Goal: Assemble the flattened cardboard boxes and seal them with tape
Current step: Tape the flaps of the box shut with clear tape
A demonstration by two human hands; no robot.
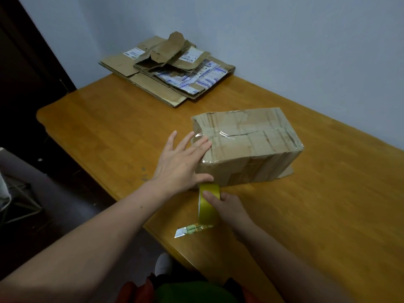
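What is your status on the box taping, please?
Left hand flat against end of box. Right hand grips tape roll at near side. Top seam taped. Flattened boxes stacked at far corner, out of the way.

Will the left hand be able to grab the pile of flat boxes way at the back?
Probably, with a stretch. Only bare table lies between the left hand and the pile of flat boxes, but that hand is pressing on the taped box now.
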